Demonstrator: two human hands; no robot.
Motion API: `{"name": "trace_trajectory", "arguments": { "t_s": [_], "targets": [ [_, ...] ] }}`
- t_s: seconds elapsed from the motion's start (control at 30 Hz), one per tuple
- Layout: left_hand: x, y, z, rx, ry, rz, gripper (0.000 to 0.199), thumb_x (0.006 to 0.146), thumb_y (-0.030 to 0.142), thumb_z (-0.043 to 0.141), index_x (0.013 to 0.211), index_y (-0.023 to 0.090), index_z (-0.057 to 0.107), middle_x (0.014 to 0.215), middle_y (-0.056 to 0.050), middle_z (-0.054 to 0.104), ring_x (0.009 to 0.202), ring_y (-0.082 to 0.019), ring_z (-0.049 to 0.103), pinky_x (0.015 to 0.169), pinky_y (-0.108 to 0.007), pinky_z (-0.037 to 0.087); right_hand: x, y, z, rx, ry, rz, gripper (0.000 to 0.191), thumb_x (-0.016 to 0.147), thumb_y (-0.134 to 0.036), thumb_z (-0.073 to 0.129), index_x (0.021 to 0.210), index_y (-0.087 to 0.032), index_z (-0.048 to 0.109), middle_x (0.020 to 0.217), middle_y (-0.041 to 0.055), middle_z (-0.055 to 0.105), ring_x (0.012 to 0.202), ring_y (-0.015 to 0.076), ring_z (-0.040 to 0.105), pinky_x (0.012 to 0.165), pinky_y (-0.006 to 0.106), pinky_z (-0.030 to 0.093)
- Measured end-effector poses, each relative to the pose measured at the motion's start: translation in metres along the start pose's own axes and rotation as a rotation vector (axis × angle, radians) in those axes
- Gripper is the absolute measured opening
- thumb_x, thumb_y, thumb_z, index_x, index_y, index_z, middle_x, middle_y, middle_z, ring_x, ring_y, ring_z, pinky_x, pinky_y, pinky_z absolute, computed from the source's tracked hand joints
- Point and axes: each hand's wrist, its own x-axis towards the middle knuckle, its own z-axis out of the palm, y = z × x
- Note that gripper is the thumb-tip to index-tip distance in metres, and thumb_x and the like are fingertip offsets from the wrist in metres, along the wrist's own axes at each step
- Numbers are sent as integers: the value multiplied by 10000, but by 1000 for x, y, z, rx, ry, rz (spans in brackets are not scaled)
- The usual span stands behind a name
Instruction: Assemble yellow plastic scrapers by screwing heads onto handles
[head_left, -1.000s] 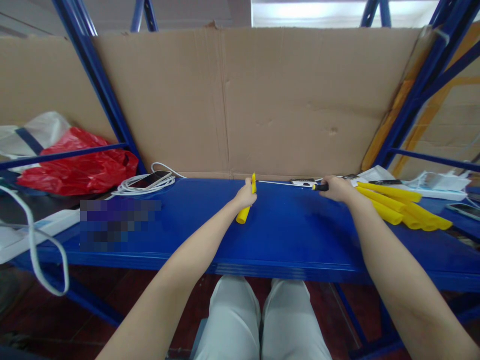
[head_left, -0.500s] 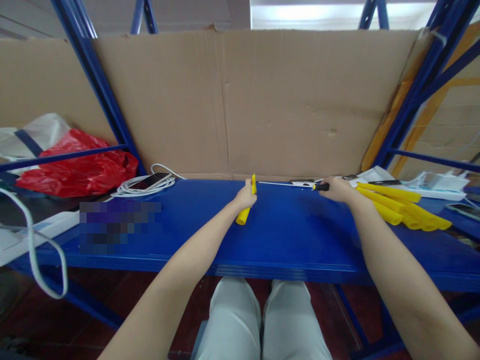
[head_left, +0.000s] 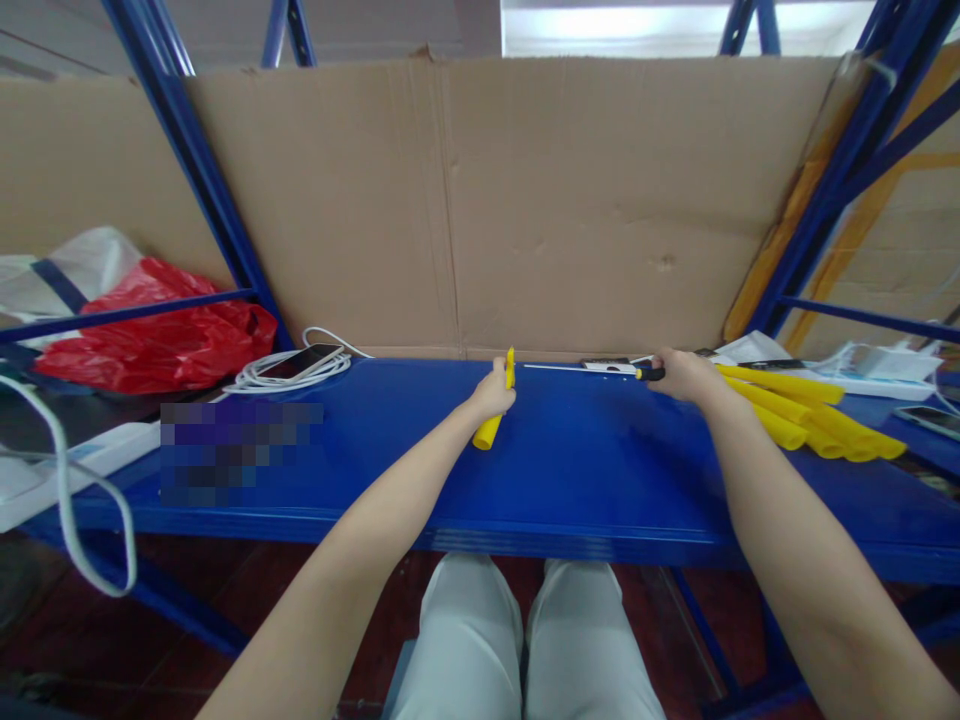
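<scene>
My left hand point(head_left: 493, 390) is closed around a yellow tube point(head_left: 489, 433), whose lower end points toward me and whose upper tip shows above my fingers. In my right hand point(head_left: 679, 376) is a screwdriver point(head_left: 650, 374) with a black and yellow handle. Its long thin metal shaft lies roughly level and points left, and the tip is a short way right of the yellow tube, apart from it. Just right of my right wrist lies a pile of several yellow tubes point(head_left: 832, 425).
The blue shelf top point(head_left: 577, 480) backs onto a cardboard panel point(head_left: 540, 210). Coiled white cable point(head_left: 292, 375), a phone and a red plastic bag point(head_left: 161, 330) are on the left. White power strips point(head_left: 874, 385) sit at both sides, and blue uprights point(head_left: 217, 190) frame the shelf.
My right hand has shifted slightly right with the screwdriver, so its tip has drawn a little away from the yellow tube. My left hand has barely moved.
</scene>
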Motion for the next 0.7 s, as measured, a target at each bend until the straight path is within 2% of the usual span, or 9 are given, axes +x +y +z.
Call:
{"name": "trace_trajectory", "arguments": {
  "t_s": [0.27, 0.4, 0.7],
  "targets": [
    [2, -2, 1, -17, 4, 9, 544, 840, 63, 472, 1337, 141, 265, 1185, -180, 617, 775, -187, 680, 665, -294, 552, 4, 5, 6, -13, -57, -51, 168, 647, -290, 620, 801, -241, 575, 719, 33, 655, 718, 230, 620, 609, 286, 358],
    [2, -1, 1, -29, 1, 11, 538, 836, 60, 475, 1332, 140, 280, 1183, -181, 616, 667, -164, 663, 599, -281, 543, 4, 1, 7, 22, -77, -123, 164, 617, -251, 626, 769, -251, 564, 665, -1, 630, 690, 211, 605, 633, 288, 360],
    [-1, 2, 3, -96, 11, 76, 526, 855, 78, 469, 1342, 157, 287, 1157, -158, 624, 554, -115, 607, 514, -247, 510, 4, -15, 13, 241, -181, -308, 154, 650, -267, 639, 803, -243, 637, 730, -17, 668, 707, 175, 608, 624, 261, 398]
  ]
}}
